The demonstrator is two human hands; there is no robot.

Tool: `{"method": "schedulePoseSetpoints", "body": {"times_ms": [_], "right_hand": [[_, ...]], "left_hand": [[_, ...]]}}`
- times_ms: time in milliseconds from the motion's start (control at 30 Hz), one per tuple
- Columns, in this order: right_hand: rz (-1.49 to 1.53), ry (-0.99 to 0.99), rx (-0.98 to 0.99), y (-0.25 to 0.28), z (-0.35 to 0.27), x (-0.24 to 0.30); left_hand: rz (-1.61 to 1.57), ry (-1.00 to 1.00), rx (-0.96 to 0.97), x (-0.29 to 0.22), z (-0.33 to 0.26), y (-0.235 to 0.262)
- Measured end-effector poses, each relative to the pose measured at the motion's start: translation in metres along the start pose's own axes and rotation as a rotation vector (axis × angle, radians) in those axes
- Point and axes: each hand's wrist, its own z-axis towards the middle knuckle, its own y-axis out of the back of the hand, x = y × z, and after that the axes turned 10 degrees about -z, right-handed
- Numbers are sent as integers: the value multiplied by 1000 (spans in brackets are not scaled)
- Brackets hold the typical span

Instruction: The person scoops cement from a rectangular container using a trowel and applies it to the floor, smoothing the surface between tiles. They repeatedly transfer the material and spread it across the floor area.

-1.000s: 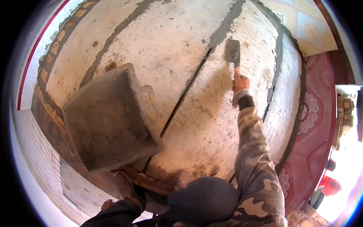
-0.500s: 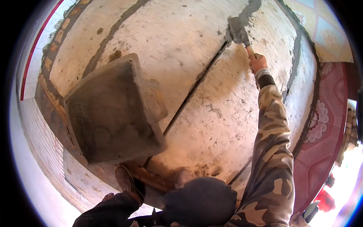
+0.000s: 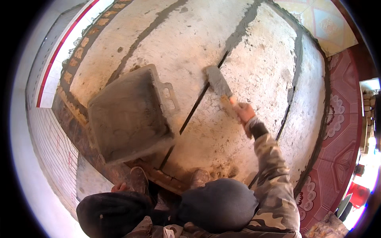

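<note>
My right hand [image 3: 243, 112], in a camouflage sleeve, is closed round the handle of a trowel [image 3: 218, 80]. Grey mortar coats its blade, which sits over a dark open joint [image 3: 194, 106] between pale slabs. Farther along, the same joint is filled with a strip of grey mortar [image 3: 242, 31]. To the left stands a dark, mortar-smeared tub [image 3: 123, 113] with a handle cut-out on its right side. Beside my left knee a bit of my left hand [image 3: 120, 187] shows; most of it is hidden and its grip cannot be made out.
My boots [image 3: 139, 178] are at the near edge of the slabs, beside a brown strip. Patterned red tiles [image 3: 341, 146] border the right, pale tiles [image 3: 327, 23] the far right corner. A white wall with a red line [image 3: 63, 53] runs along the left.
My right hand has drawn the trowel back toward me and leftward, from the mortar strip to the open part of the joint. The whole view has shifted somewhat.
</note>
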Motion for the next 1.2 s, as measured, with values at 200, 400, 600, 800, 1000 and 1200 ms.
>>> {"method": "schedulePoseSetpoints", "body": {"times_ms": [200,400,600,800,1000,1200], "right_hand": [[344,154,-70,-9,-65,31],[580,522,-347,-35,-64,121],[283,253,-841,-43,120,39],[586,157,-492,-108,98,59],[562,280,-412,-84,24,97],[-112,524,-116,-78,-98,171]], "left_hand": [[18,-82,97,20,17,-15],[21,-78,139,51,27,12],[120,-173,108,33,32,-39],[150,-127,114,59,30,6],[493,-272,-71,48,58,-26],[731,-1325,4,24,102,-24]]}}
